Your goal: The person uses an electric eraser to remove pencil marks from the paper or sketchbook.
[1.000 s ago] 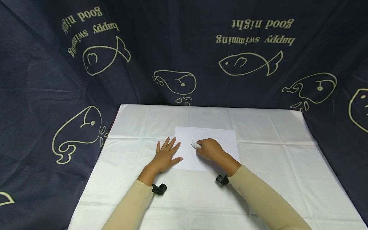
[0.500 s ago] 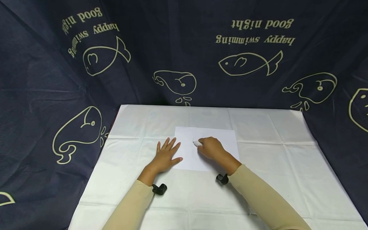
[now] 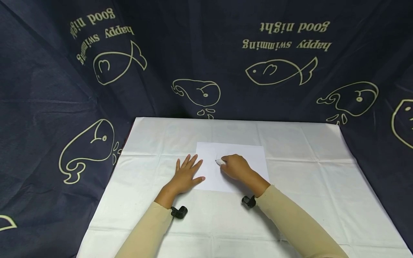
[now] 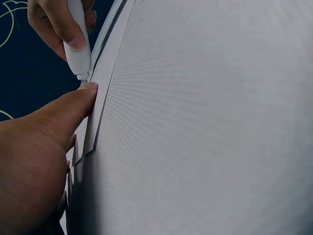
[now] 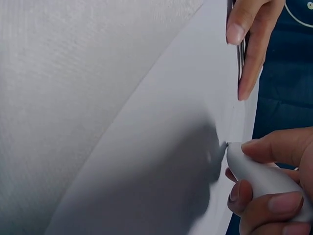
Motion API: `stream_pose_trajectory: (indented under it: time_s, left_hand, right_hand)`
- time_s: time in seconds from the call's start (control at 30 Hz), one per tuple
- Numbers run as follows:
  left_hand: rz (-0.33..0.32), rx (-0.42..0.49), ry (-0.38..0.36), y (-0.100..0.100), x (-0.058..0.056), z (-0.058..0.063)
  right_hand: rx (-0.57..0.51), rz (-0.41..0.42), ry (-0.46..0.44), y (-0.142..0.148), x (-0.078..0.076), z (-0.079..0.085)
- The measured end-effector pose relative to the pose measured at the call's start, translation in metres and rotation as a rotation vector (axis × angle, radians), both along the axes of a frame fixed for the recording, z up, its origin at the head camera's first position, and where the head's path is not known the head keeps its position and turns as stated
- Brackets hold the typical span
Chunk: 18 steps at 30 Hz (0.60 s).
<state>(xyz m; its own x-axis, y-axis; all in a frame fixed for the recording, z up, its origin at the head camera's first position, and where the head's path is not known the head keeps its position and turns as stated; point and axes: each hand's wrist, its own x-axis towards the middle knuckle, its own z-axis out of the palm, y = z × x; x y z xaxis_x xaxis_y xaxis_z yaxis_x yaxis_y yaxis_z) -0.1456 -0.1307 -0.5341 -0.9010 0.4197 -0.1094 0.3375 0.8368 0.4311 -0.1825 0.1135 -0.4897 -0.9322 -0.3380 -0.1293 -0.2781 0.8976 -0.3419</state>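
Note:
A sheet of white paper (image 3: 209, 181) lies on the cloth-covered table. My right hand (image 3: 237, 167) grips a thick white pen-shaped tool (image 3: 221, 162), fingers curled round its body. The tool is tilted, its narrow tip at the paper left of the sheet's middle. In the right wrist view the tool (image 5: 264, 178) tapers to a small dark point; its rear end is hidden in the hand. My left hand (image 3: 184, 178) rests with spread fingers at the paper's left edge, its thumb and index fingertip over the sheet. The left wrist view shows the thumb (image 4: 73, 107) extended.
A white creased cloth (image 3: 300, 143) covers the table around the paper. Behind and beside the table hangs a dark blue curtain (image 3: 206, 46) with fish and whale drawings. Small black devices sit at the left wrist (image 3: 179, 212) and the right wrist (image 3: 248, 201).
The right hand has shifted the tool's tip slightly away and right, then partly back left and nearer. The left hand and the paper stay in place.

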Motion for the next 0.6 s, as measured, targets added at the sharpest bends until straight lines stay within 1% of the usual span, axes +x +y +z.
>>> stream_pose_trajectory:
  time_s: [0.17,0.37,0.6]
  left_hand:
    - [-0.001,0.004,0.010,-0.0001,0.0001,-0.0011]
    - [0.000,0.010,-0.002,-0.0002,0.0004,0.0003]
    - [0.000,0.019,-0.003,-0.0001,0.0003,0.0007]
  right_hand:
    - [0.015,-0.026,0.006,0.0002,-0.0011,0.0016]
    - [0.004,-0.008,-0.006,0.0003,-0.0018,0.0015]
    - [0.011,-0.030,-0.006,-0.0011,-0.0033,-0.0002]
